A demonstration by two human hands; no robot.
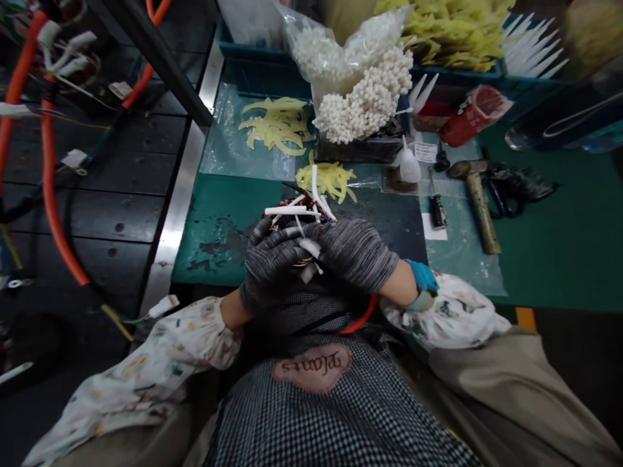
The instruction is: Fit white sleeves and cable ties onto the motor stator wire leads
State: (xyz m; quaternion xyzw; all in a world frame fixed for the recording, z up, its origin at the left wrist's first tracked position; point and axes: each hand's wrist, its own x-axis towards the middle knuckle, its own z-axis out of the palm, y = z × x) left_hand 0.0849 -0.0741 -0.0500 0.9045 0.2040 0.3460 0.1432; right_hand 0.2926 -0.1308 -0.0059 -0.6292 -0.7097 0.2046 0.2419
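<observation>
Both of my hands wear grey knitted gloves and meet over a copper-wound part (302,200) that looks like a motor stator, near the bench's front edge. White sleeves (286,210) and thin coloured wires stick up from it. My left hand (272,261) curls round its left side, fingers closed against it. From the right, my right hand (357,254) has its fingers pinched at a short white sleeve (310,247) between the two hands. My fingers hide much of the part. Just behind it lies a small pile of yellow curved strips (328,179).
Behind are more yellow strips (277,123), a bag of white tube pieces (365,91) and blue bins (263,71). At right lie a small white bottle (409,163), a screwdriver (438,206), a hammer (479,204) and black-handled scissors (503,194). Orange cables (53,194) hang left, beside a metal rail (168,240).
</observation>
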